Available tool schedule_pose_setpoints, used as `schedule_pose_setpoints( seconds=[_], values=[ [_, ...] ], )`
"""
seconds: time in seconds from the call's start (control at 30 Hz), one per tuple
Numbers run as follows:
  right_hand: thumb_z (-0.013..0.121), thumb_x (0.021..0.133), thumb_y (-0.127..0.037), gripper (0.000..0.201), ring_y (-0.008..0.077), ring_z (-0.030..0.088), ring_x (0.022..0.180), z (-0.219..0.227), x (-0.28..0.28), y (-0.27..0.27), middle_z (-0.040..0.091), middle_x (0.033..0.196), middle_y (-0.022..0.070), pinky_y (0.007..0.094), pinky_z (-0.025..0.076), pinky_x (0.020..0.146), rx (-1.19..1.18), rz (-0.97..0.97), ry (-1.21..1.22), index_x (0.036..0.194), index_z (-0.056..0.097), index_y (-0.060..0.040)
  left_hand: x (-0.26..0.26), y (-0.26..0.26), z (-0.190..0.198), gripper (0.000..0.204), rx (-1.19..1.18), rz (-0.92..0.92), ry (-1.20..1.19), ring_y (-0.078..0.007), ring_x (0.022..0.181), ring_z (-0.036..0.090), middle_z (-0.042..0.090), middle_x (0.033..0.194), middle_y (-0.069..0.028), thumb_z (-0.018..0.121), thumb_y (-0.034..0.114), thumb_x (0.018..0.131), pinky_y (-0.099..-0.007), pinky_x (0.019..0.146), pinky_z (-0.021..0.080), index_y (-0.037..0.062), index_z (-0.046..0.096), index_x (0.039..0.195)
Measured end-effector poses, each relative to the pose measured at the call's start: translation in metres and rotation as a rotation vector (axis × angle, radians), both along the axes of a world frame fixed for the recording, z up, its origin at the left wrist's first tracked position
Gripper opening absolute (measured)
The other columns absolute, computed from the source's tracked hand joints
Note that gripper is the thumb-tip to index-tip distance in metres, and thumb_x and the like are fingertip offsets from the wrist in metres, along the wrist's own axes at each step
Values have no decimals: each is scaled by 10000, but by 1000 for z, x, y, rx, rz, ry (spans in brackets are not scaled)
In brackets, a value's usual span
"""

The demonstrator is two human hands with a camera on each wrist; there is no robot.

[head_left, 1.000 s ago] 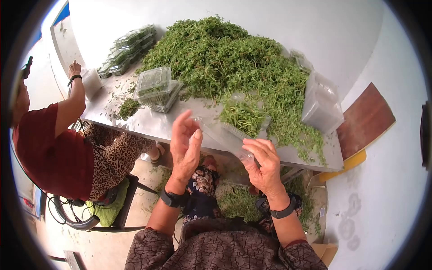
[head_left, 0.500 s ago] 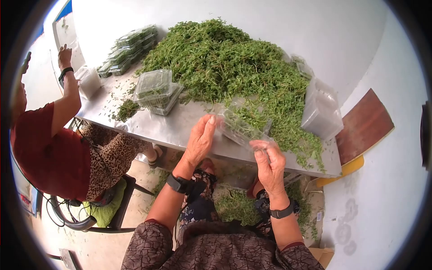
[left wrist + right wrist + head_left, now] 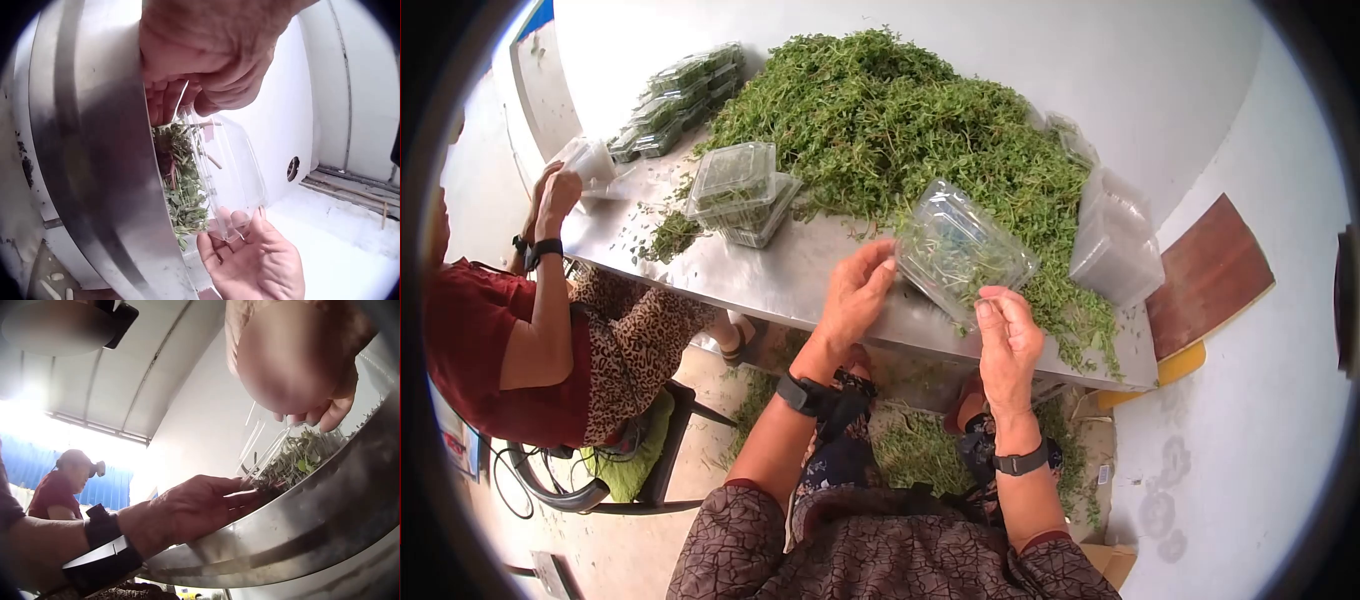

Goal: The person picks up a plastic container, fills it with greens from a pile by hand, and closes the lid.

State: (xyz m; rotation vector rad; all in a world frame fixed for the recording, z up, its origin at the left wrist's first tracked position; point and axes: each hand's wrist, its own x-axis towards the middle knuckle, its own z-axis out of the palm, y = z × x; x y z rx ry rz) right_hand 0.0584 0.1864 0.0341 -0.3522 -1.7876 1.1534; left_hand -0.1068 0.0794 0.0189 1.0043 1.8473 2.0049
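Observation:
A clear plastic clamshell box (image 3: 962,245) with green sprigs inside is at the table's front edge, its lid over the greens. My left hand (image 3: 855,300) grips the box's left end, thumb on top. At the near right corner my right hand (image 3: 1008,345) pinches the rim between thumb and fingers. In the left wrist view the lid (image 3: 240,165) stands at an angle to the base with greens (image 3: 184,187), and stems poke out between them. The right wrist view shows the left hand's fingers under the greens' side (image 3: 206,509).
A large heap of greens (image 3: 880,120) covers the table's back. Stacked empty boxes (image 3: 1115,240) stand at right, two filled boxes (image 3: 735,190) at left, more filled ones (image 3: 675,105) behind. Another person (image 3: 510,330) sits at left, hands at a box stack.
The lid, earlier held upright between my hands, has swung down over the greens. My left hand has moved right to the box's end. The other person's hands have come down to their boxes.

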Motion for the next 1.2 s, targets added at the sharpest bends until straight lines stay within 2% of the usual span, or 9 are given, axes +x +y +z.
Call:
schedule_pose_setpoints(
  seconds=[0.13, 0.2, 0.27, 0.47, 0.57, 0.83, 1.03, 1.1, 1.2],
  values=[
    [615, 858, -96, 135, 223, 547, 919, 4, 5, -7, 596, 1004, 105, 327, 450, 799, 161, -18, -50, 864, 607, 38, -8, -7, -2, 279, 116, -140, -315, -71, 793, 519, 569, 953, 6, 474, 242, 968, -216, 730, 468, 39, 575, 1130],
    [621, 828, -74, 97, 262, 535, 961, 1, 4, -7, 594, 991, 110, 356, 444, 832, 372, -20, -50, 868, 618, 15, -4, -7, -2, 288, 122, -118, -219, -73, 828, 507, 557, 933, 16, 485, 256, 966, -217, 764, 450, 27, 571, 1118],
    [613, 792, -34, 95, 272, 531, 972, 2, 5, -6, 600, 990, 108, 367, 440, 850, 406, -22, -53, 880, 627, 1, 1, -5, 2, 273, 103, -88, 30, -75, 836, 485, 549, 917, 21, 499, 261, 962, -219, 777, 425, 26, 575, 1078],
    [537, 754, 50, 231, 298, 537, 1044, 17, 15, 19, 628, 1086, 111, 377, 433, 909, 470, 115, -154, 956, 639, 2, -5, -4, -5, 229, 89, -124, 0, -48, 787, 445, 522, 871, 51, 527, 258, 954, -200, 731, 391, 38, 569, 1002],
    [497, 766, 64, 309, 298, 529, 1084, 24, 10, 39, 652, 1094, 100, 375, 428, 933, 537, 147, -178, 1011, 658, -36, -6, -1, -9, 212, 111, -110, -8, -36, 778, 434, 521, 859, 59, 532, 244, 953, -191, 715, 381, 37, 564, 985],
    [534, 773, 29, 286, 280, 516, 1101, 39, -13, 61, 652, 1097, 72, 385, 399, 959, 660, 212, -318, 1012, 667, -52, -5, 0, -5, 214, 83, -77, 27, -40, 771, 426, 519, 854, 54, 530, 235, 954, -193, 717, 378, 24, 563, 960],
    [568, 771, -21, 201, 267, 525, 1064, 39, -17, 75, 654, 952, 70, 382, 363, 968, 881, 189, -425, 935, 676, -65, -7, 4, -10, 211, 64, -93, 9, -51, 799, 436, 513, 851, 46, 527, 233, 954, -207, 747, 383, 26, 558, 937],
    [574, 762, -37, 140, 265, 529, 1035, 42, -18, 77, 639, 893, 73, 387, 356, 964, 959, 173, -443, 855, 675, -69, -7, 4, -11, 210, 59, -84, 6, -53, 805, 437, 511, 850, 45, 526, 232, 954, -209, 752, 383, 25, 557, 934],
    [579, 755, -50, 107, 259, 530, 1029, 48, -18, 74, 636, 886, 75, 391, 350, 967, 991, 156, -475, 805, 673, -69, -6, 3, -9, 209, 56, -85, -13, -54, 807, 444, 515, 845, 43, 524, 230, 954, -210, 755, 385, 24, 556, 935]
  ],
)
